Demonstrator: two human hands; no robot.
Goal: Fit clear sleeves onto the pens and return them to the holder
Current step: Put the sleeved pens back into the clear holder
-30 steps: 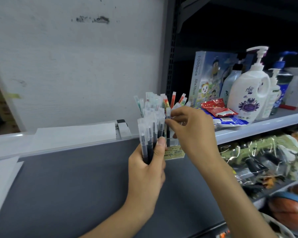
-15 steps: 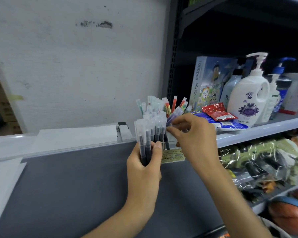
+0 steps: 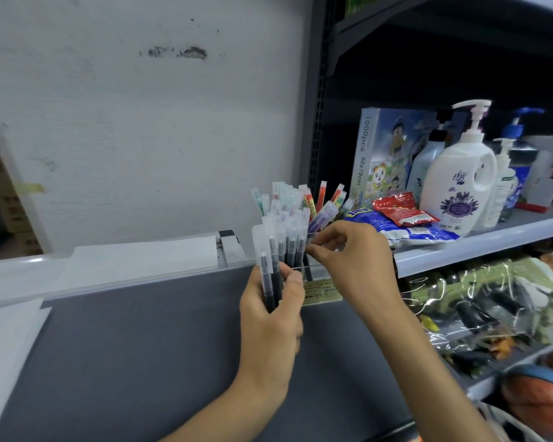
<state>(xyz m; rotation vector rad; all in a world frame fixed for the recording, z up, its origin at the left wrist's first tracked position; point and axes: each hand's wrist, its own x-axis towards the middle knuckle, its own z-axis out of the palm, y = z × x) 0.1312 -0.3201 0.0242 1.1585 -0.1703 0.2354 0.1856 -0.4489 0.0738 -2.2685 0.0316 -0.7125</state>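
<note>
The right hand (image 3: 356, 261) pinches a purple pen (image 3: 323, 218) in a clear sleeve, low on its barrel, between the thumb and the tips of its fingers (image 3: 332, 241); the other fingers are curled loosely behind. The pen leans to the right, with its top end pointing toward the shelf (image 3: 479, 247), and its lower end is just above the clear holder (image 3: 321, 290). Whether it touches the holder cannot be told.

The left hand (image 3: 270, 317) grips a bundle of dark pens (image 3: 276, 253), thumb across the front. The pens stand upright, each in a clear sleeve that rises above its top. The bundle is just in front of the holder and slightly to its left.

The holder has a yellow label on its front and stands at the far right corner of the dark grey surface (image 3: 134, 352), beside the shelf upright. More sleeved pens (image 3: 296, 197), some red and some green, stand in its rear part.

White paper sheets (image 3: 141, 258) lie along the far edge of the surface. On the shelf stand a 1000-piece jigsaw box (image 3: 387, 154) and a white pump bottle (image 3: 460, 183), with a red packet (image 3: 399, 212) lying on a blue-and-white packet (image 3: 409, 232) in front. Plastic-wrapped toys (image 3: 479, 298) fill the shelf below.
</note>
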